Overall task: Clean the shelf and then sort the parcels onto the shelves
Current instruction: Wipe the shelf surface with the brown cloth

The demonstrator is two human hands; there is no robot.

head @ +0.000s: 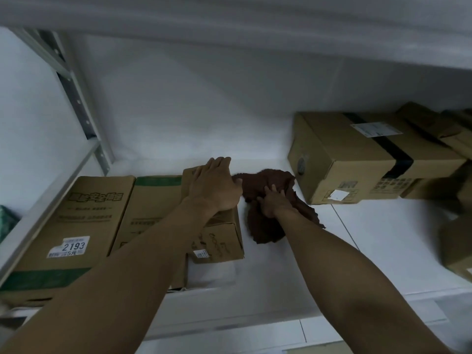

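A dark brown cloth [265, 183] lies crumpled on the white shelf [383, 238], between the boxes on the left and on the right. My right hand [274, 204] presses down on the cloth with its fingers spread. My left hand [215, 186] lies flat on top of a small cardboard box [219, 238] just left of the cloth, fingers straight. That box sits beside two larger flat cartons, one with a "2193" label [74, 226] and one with a green stripe [150, 205].
A big taped cardboard box [357, 154] stands at the back right, with more boxes [439, 129] behind and beside it. Another box [457, 249] sits blurred at the right edge. A metal shelf post [76, 98] rises on the left; an upper shelf [229, 21] hangs overhead.
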